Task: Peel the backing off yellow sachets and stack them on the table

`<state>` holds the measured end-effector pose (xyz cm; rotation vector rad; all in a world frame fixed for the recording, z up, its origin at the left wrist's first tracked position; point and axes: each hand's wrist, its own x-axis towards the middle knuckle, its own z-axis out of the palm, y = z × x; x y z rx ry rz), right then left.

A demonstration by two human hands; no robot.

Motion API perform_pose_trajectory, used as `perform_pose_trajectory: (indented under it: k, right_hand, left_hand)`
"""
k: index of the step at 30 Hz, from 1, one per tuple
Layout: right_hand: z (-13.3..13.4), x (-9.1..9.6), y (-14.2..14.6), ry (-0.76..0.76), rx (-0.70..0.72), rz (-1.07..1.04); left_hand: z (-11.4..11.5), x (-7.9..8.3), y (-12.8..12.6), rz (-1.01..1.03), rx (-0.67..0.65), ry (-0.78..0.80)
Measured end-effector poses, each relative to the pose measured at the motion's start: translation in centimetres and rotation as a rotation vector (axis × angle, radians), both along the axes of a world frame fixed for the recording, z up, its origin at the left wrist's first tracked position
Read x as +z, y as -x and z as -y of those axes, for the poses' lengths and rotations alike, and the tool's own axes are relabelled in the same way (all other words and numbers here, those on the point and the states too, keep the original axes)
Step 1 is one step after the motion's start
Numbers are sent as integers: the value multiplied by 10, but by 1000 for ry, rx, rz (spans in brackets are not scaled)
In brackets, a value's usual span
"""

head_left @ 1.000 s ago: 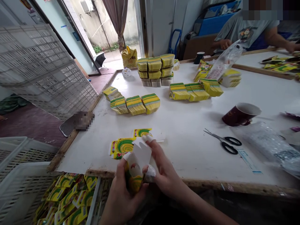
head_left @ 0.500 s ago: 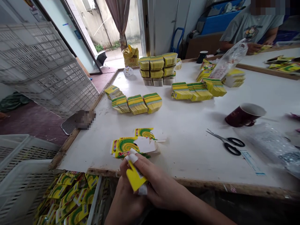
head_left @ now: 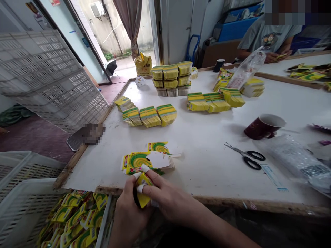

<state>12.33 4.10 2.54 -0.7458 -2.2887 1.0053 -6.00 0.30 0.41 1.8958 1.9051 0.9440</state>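
Between my two hands is a small yellow carton (head_left: 143, 198), held tilted just over the table's front edge. My left hand (head_left: 130, 210) grips it from the left, and part of the carton is hidden behind the fingers. My right hand (head_left: 165, 194) has its thumb and fingers on the carton's upper and right side. White coverings wrap several of my fingertips. Right beyond my hands lies a pile of flat yellow-and-green printed cartons (head_left: 137, 161), with white inner flaps showing on its right side.
Banded carton stacks (head_left: 150, 116) stand mid-table, with a taller block (head_left: 170, 79) behind. To the right are scissors (head_left: 248, 156), a maroon mug (head_left: 263, 126) and bubble wrap (head_left: 297, 158). A crate of folded cartons (head_left: 77, 217) sits below left. Another person (head_left: 269, 41) works across the table.
The carton's yellow flap no longer sticks up; the carton is now more upright and boxlike between my hands. My right thumb has moved onto its face. The view has shifted slightly.
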Motion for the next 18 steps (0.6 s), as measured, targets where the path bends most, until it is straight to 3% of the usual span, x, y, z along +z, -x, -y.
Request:
perform_pose_trajectory:
  k: [6, 14, 18]
  right_hand:
    - [-16, 15, -15, 21, 106, -14]
    - [-11, -2, -2, 168, 12, -165]
    - [-17, -7, 2, 173, -5, -196]
  left_hand:
    - [-4, 11, -1, -44, -183, 81]
    - [-6, 4, 4, -69, -136, 40]
    - [-8, 8, 1, -35, -138, 1]
